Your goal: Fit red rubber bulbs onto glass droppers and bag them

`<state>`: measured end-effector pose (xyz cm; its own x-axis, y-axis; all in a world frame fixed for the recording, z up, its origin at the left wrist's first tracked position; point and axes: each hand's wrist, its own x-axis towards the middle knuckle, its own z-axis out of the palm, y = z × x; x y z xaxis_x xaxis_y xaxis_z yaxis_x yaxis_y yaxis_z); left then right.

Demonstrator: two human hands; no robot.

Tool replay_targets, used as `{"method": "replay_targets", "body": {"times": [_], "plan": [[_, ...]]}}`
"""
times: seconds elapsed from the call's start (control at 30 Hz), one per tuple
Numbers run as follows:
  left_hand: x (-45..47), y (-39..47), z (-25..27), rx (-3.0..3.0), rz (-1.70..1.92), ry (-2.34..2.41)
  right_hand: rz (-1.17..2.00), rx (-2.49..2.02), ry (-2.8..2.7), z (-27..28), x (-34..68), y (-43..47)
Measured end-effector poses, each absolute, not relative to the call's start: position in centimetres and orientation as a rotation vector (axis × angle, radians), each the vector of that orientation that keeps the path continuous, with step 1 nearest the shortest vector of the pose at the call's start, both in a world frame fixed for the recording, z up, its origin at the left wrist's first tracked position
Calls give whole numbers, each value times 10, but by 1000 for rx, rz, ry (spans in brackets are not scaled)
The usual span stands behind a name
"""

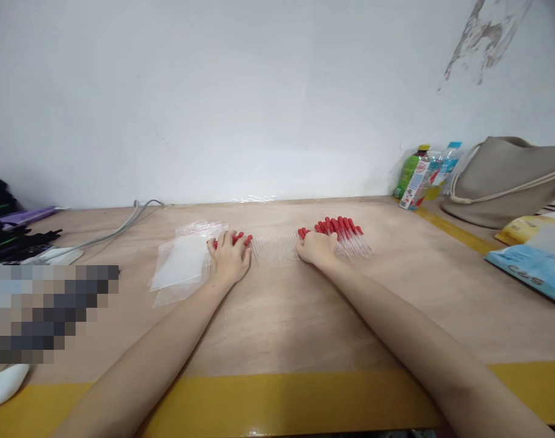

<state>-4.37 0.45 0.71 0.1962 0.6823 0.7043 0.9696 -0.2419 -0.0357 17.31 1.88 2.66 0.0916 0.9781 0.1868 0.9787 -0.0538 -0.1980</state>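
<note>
Fingers of my left hand (230, 260) are curled over a few red rubber bulbs (248, 239), which show between and beyond the fingertips. My right hand (317, 247) is closed at the other end of a row of thin clear tubes (275, 247), with red bulbs (303, 232) at its fingertips. The tubes lie side by side on the table between both hands. Just beyond my right hand is a pile of droppers (350, 234) with red bulbs and clear stems. My palms and fingers hide part of what they hold.
Clear zip bags (179, 264) lie left of my left hand. A grey cable (122, 226) and dark items (13, 237) are at the far left. Bottles (414, 176), a grey bag (509, 176) and blue and yellow packs (532, 267) stand or lie on the right.
</note>
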Motion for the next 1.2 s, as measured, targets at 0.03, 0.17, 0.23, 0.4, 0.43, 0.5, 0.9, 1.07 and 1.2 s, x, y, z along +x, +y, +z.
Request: {"method": "replay_targets", "body": {"times": [0.03,0.17,0.23,0.4,0.43,0.5,0.9,1.07,1.2], "plan": [[-43,5,7,-1986,-772,-1539,10,-2108,-1949,27,173,19],[-39,12,10,-1968,-724,-1526,40,-2111,-1938,27,171,17],[-38,17,11,-1969,-712,-1536,-3,-2070,-1917,25,172,14],[-36,27,12,-2028,-683,-1519,-264,-1702,-1909,10,190,-9],[-36,28,12,-2046,-670,-1507,-315,-1606,-1929,7,195,-15],[-36,28,11,-2063,-634,-1492,-380,-1463,-1973,1,206,-27],[-39,32,7,-2036,-660,-1386,-345,-1277,-1992,-2,219,-36],[-39,26,10,-2036,-948,-1363,-227,-1211,-2028,-6,222,-33],[-36,8,9,-2134,-1290,-1274,-120,-1104,-2082,-10,224,-31]]}}
